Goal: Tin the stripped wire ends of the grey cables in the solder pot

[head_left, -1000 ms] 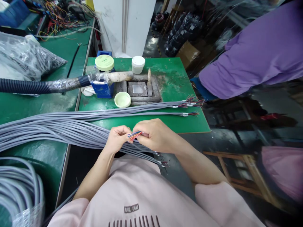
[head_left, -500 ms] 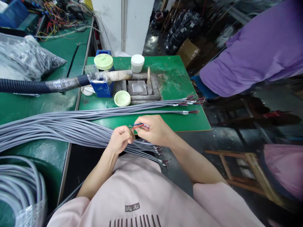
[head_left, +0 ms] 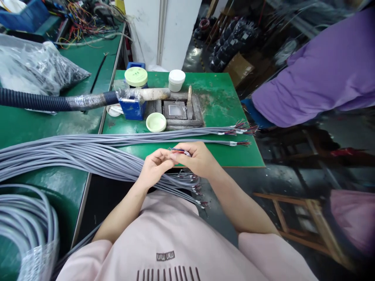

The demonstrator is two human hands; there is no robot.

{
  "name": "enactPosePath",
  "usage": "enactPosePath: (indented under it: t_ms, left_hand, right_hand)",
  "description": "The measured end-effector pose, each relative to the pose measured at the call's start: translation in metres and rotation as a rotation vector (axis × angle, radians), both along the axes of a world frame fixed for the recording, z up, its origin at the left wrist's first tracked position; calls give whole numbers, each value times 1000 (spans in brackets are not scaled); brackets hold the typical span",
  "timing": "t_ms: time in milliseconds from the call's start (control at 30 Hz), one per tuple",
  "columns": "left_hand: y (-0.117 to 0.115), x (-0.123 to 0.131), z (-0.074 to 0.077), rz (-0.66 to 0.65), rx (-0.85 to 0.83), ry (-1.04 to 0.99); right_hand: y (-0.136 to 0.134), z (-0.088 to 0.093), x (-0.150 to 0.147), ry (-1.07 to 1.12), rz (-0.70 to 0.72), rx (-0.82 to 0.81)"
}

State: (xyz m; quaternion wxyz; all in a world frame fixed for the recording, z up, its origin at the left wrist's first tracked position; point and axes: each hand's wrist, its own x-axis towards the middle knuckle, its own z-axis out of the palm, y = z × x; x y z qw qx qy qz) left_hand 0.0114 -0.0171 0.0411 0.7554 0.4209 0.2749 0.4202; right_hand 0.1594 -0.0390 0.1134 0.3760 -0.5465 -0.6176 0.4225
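My right hand is closed around the end of a grey cable, and thin red, blue and dark wires fan out of it to the left. My left hand meets it from the left, fingers bent and thumb stretched toward the right fingers, pinching at the tips of those wires. Beneath and behind both hands runs a thick bundle of grey cables. Several cable ends with bared coloured wires lie on the green table, and others hang over its front edge.
A solder pot is set in the table, with a scraper beside it. Around it are a pale green lid, white jar, blue holder and ribbed hose. A person's purple sleeve is at right.
My left hand has opened from a tighter fist and shifted right, closer to my right hand. The wires now show less between the hands. The view has shifted slightly.
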Motion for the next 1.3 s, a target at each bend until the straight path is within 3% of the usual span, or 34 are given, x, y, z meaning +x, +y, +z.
enactPosePath:
  t_ms: [200,433,600,800,1100,1300]
  left_hand:
    - [2,0,15,48,90,120]
    - [9,-6,13,155,241,200]
    - [16,-5,8,243,208,198]
    - [23,-7,4,407,282,250]
    - [29,6,-6,391,107,22]
    - [34,1,-11,489,405,118]
  right_hand:
    - [-4,-8,5,-38,-104,149]
    - [-5,-15,6,-272,-174,401]
    - [6,-15,1,-229,-220,272]
    - [20,-14,-4,-139,-156,201]
    - [30,-19,-5,-96,-182,194]
    - [40,-14,-4,-15,-151,31]
